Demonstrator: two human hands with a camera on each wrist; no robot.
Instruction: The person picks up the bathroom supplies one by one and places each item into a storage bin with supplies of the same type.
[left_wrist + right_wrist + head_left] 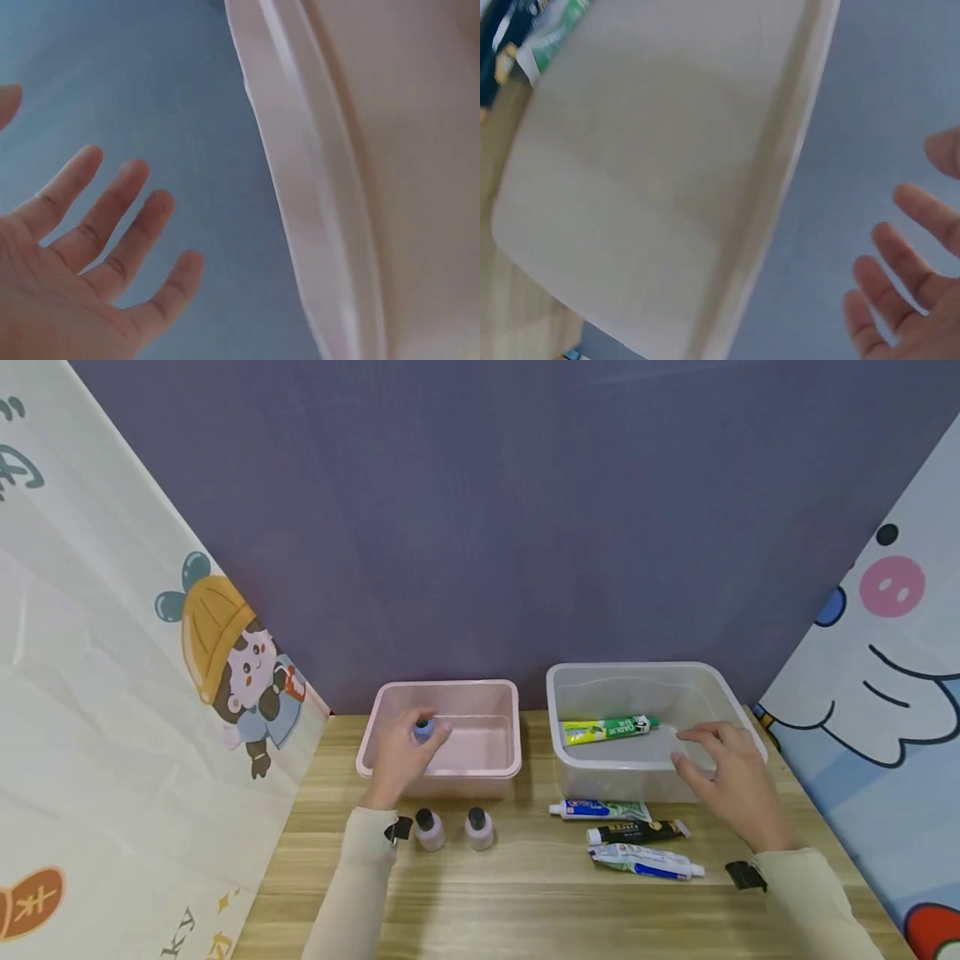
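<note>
My left hand (pixel 405 756) is over the left side of a pink plastic bin (pixel 480 774). In the left wrist view its fingers (pixel 142 232) are spread, with nothing between them. A small bluish-purple bottle (pixel 423 732) shows between thumb and fingers in the head view, partly hidden by the hand. At the right, my right hand (pixel 738 781) is above a whitish translucent bin (pixel 600 774), fingers (pixel 889 292) parted and holding nothing. Inside that bin lies a green and yellow toothpaste tube (pixel 607 729), left of the fingertips.
Two small pale-purple bottles with black caps, one left (pixel 430 831) and one right (pixel 479 829), stand before the pink bin. Before the whitish bin lie a blue-and-white tube (pixel 600 810), a black tube (pixel 637 832) and a white-and-blue tube (pixel 648 862). A dark partition (pixel 510 527) rises behind.
</note>
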